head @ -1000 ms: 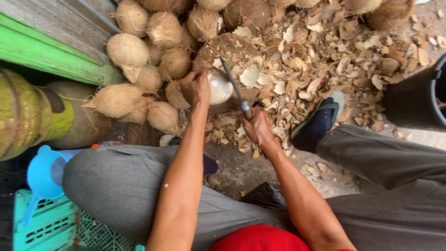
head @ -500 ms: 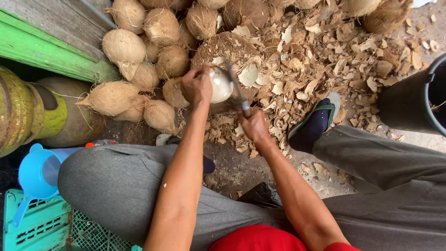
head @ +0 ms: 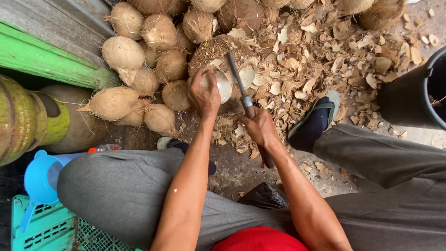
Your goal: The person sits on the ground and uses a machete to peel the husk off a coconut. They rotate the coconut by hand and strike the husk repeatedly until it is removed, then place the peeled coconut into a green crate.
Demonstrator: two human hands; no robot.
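Note:
My left hand (head: pixel 203 96) grips a peeled white coconut (head: pixel 219 85), resting it on a round wooden chopping block (head: pixel 214 49). My right hand (head: pixel 260 126) holds a knife (head: pixel 237 76) by its handle, the dark blade pointing up and away just right of the coconut. The blade stands close beside the coconut; whether it touches is unclear. I sit with knees apart, in grey trousers, my right foot in a dark sock and sandal (head: pixel 316 122).
A heap of husked brown coconuts (head: pixel 139 60) lies left and behind the block. Shell chips (head: pixel 334 60) litter the ground on the right. A black bucket (head: pixel 413 95) stands far right. A green beam (head: pixel 42 60), a blue jug (head: pixel 39 179) and a teal crate (head: pixel 44 227) are at left.
The knife has lifted from across the coconut to stand upright beside it. My left hand has turned the coconut slightly on the block.

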